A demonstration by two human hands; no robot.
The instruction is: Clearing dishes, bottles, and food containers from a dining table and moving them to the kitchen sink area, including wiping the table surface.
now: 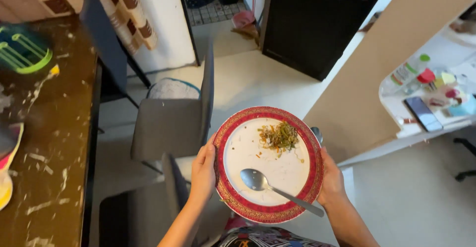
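A red-rimmed plate (238, 148), judged rigid and breakable, is gripped at opposite rims by left hand (204, 173) and right hand (330, 180). A loose spoon (277, 190) may slide; leftover noodles (278, 137) are noted.

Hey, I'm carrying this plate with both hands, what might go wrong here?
The spoon lies loose on the plate, its handle past the rim near your right hand; a tilt might slide it off. The leftover food sits near the far edge and may spill. The grey chair by your left hand is easy to bump.
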